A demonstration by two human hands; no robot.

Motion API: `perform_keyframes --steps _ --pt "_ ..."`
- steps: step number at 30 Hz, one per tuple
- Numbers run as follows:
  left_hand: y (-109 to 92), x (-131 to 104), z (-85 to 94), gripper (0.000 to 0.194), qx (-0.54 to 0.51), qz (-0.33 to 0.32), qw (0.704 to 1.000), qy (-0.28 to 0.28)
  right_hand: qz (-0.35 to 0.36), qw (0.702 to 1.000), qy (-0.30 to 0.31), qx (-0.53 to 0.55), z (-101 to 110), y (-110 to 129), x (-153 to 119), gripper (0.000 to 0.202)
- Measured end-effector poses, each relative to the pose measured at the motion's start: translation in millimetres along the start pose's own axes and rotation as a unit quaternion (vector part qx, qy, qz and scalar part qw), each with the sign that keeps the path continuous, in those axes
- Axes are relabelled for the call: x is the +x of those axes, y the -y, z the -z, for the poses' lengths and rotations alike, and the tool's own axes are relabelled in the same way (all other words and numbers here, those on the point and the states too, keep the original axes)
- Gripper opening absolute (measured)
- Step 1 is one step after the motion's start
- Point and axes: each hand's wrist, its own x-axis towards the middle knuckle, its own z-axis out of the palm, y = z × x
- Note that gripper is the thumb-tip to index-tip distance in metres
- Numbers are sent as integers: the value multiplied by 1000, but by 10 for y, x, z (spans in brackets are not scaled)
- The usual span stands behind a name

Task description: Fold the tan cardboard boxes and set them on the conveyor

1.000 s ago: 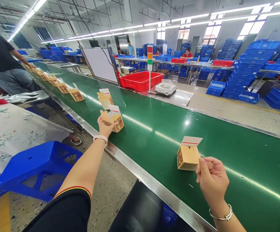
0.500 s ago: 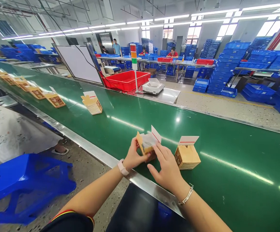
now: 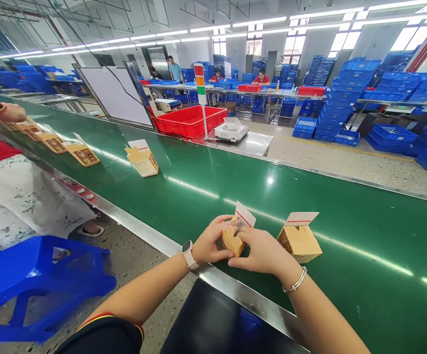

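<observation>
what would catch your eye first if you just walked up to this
The long green belt fills the middle, running off to the far left. At its near edge, the left hand and right hand clasp a small brown box with its white flap up, and a like open box stands just right of them. Across the belt sits a red bin beside a signal light.

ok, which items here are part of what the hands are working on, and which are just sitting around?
In hand:
- small carton, held by left hand and right hand
- open carton beside them on the green belt
- cartons further up the belt

Lying about:
- red bin
- scale
- blue stool
- stacked blue crates
</observation>
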Motion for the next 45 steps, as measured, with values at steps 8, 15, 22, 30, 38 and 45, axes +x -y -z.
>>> perform_keyframes --steps 8,15,22,30,38,45 --pt "-227 272 -40 45 61 43 993 92 59 985 -163 22 -88 -125 -311 24" --pt "-350 369 -250 58 73 8 991 114 18 957 -289 -4 -489 -260 -663 38" --pt "-409 124 -475 52 0 54 997 50 11 953 -302 -36 -498 -240 -621 25" --pt "-381 208 -690 43 -248 336 907 -57 -284 775 -441 353 -577 -321 -624 48" --pt "-483 391 -847 41 -411 433 799 65 -316 718 -310 538 -275 -281 -727 48" --pt "-532 440 -1078 39 -423 451 784 56 -312 718 -348 516 -233 -335 -840 52"
